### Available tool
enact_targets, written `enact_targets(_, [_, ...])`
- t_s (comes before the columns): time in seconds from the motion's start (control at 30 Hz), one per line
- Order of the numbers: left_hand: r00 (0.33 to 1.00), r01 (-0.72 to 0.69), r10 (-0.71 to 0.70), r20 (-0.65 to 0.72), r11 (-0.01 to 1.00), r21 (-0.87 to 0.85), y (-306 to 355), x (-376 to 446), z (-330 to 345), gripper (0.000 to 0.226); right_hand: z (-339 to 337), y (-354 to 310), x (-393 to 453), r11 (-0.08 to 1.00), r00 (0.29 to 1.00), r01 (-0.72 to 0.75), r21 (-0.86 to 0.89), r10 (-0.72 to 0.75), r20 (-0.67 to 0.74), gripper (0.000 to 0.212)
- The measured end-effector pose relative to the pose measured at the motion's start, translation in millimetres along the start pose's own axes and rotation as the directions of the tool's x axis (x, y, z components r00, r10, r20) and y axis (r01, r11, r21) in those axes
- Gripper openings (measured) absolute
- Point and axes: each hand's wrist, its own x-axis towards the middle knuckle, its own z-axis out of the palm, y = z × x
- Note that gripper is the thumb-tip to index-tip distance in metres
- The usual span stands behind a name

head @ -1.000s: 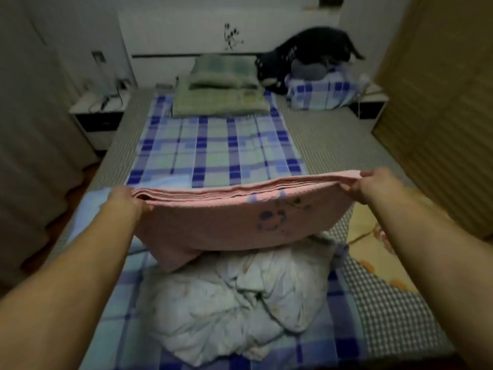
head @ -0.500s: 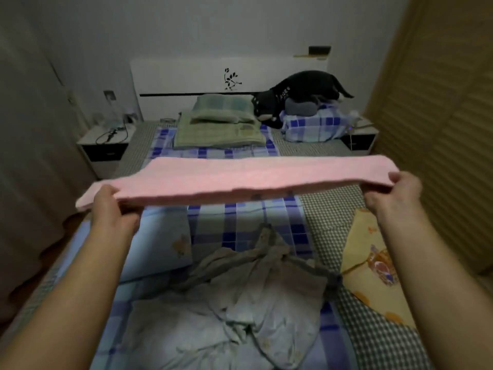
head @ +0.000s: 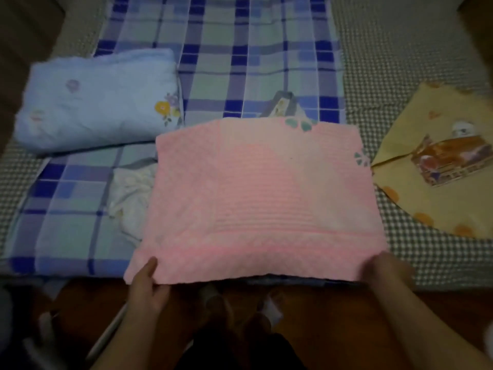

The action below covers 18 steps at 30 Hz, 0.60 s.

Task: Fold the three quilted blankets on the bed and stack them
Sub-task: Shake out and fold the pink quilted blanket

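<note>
Previously stretched in mid-air; now pink blanket laid flat, folded, at bed edge. Left hand and right hand pinching near corners. Quilted surface smooth, rectangular.

Head camera, steep downward view over the bed's foot

A single wide-angle view looks down from close above the near edge of the bed; both forearms enter from the bottom of the frame, the floor fills the lower strip, and the mattress runs toward the top edge.
</note>
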Motion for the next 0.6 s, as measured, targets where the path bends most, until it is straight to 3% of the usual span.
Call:
enact_targets(0.03, [0.999, 0.004, -0.002, 0.040, 0.999, -0.050, 3.9, 2.6, -0.7, 0.042, 7.2, -8.9, -15.0, 0.980, 0.980, 0.183, -0.078, -0.188, -0.057, 0.068])
enact_targets(0.07, [0.999, -0.005, 0.006, 0.035, 0.999, -0.053, 13.6, 4.1, -6.2, 0.040, 15.4, -19.2, -32.2, 0.882, 0.885, 0.455, -0.124, -0.463, -0.044, 0.068])
enact_targets(0.1, [1.000, -0.015, 0.016, 0.008, 0.998, -0.065, 20.3, 5.0, -7.1, 0.038, 24.6, -29.7, -57.2, 0.690, 0.704, 0.703, -0.171, -0.709, 0.035, 0.065])
enact_targets(0.13, [1.000, -0.012, 0.014, 0.023, 0.998, -0.062, 27.3, 3.2, -9.6, 0.037, 38.7, -38.8, -81.7, 0.452, 0.482, 0.870, -0.194, -0.863, 0.151, 0.062])
enact_targets(0.17, [0.999, 0.011, -0.009, 0.047, 0.999, -0.032, 33.4, 6.6, -12.9, 0.034, 55.1, -50.6, -105.0, 0.205, 0.249, 0.961, -0.188, -0.934, 0.256, 0.059])
enact_targets(0.2, [0.994, 0.034, -0.037, 0.103, 0.999, 0.029, 39.5, 7.0, -14.2, 0.030, 72.6, -65.6, -129.5, 0.005, 0.067, 0.984, -0.179, -0.938, 0.340, 0.059])
enact_targets(0.23, [0.990, 0.037, -0.051, 0.134, 0.994, 0.105, 42.8, 8.1, -15.1, 0.027, 92.1, -82.9, -157.5, -0.109, -0.030, 0.980, -0.165, -0.908, 0.417, 0.059])
enact_targets(0.3, [0.983, 0.026, -0.072, 0.167, 0.965, 0.261, 47.4, 17.5, -20.0, 0.023, 132.0, -115.9, -195.3, -0.246, -0.134, 0.955, -0.163, -0.854, 0.503, 0.062])
enact_targets(0.37, [0.988, -0.061, -0.005, 0.157, 0.909, 0.412, 49.7, 29.0, -27.8, 0.016, 178.3, -148.3, -194.4, -0.347, -0.148, 0.905, -0.245, -0.798, 0.584, 0.065])
enact_targets(0.43, [0.975, -0.219, 0.142, 0.170, 0.748, 0.626, 51.5, 46.4, -38.4, 0.018, 220.9, -177.8, -172.1, -0.354, 0.037, 0.856, -0.376, -0.684, 0.729, 0.070])
enact_targets(0.5, [0.952, -0.288, 0.235, 0.195, 0.478, 0.830, 54.0, 65.0, -47.1, 0.034, 249.5, -193.1, -158.2, -0.322, 0.253, 0.804, -0.501, -0.576, 0.777, 0.072])
enact_targets(0.57, [0.959, -0.249, 0.229, 0.165, 0.408, 0.878, 56.5, 78.1, -51.8, 0.044, 267.3, -198.9, -178.4, -0.313, 0.341, 0.741, -0.594, -0.587, 0.734, 0.071])
enact_targets(0.6, [0.964, -0.238, 0.213, 0.157, 0.435, 0.869, 56.1, 84.2, -53.6, 0.048, 273.0, -198.3, -198.2, -0.336, 0.309, 0.717, -0.610, -0.631, 0.711, 0.070])
